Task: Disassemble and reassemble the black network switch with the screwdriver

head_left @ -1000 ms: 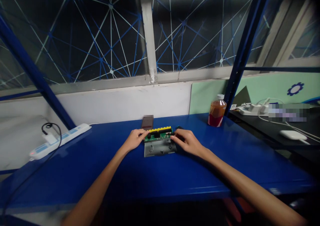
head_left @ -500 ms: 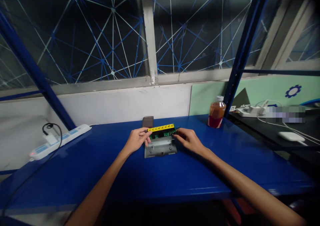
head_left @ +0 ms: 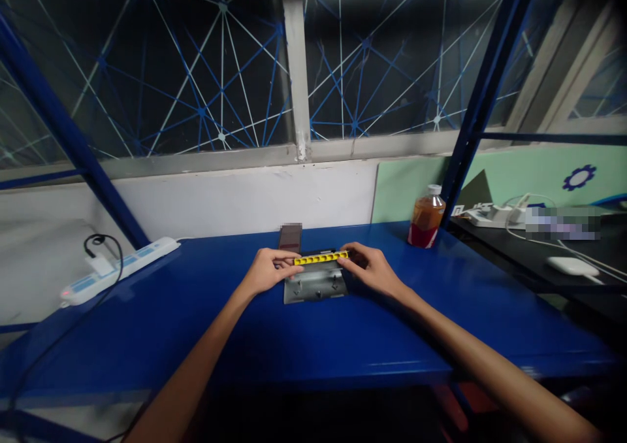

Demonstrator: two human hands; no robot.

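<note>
A circuit board with a yellow row of ports [head_left: 321, 259] is held level between my two hands, its port openings turned towards me. My left hand [head_left: 270, 270] pinches the left end, thumb in front and fingers behind. At the other end, my right hand [head_left: 368, 264] grips it between thumb and fingers. The board's green face is hidden from this angle. Just below and in front of it, a dark grey casing half [head_left: 316, 290] with small posts inside lies on the blue table [head_left: 323, 345].
A dark flat rectangular thing [head_left: 290, 239] is behind my left hand by the wall. On the left lies a white power strip [head_left: 132, 268] with a black cable. A drink bottle [head_left: 426, 219] stands back right, near a black side table [head_left: 519, 250] with chargers and cables.
The board has been tilted in my hands: its green face with parts showed before, and now the yellow port openings face me. Both hands still hold its ends.
</note>
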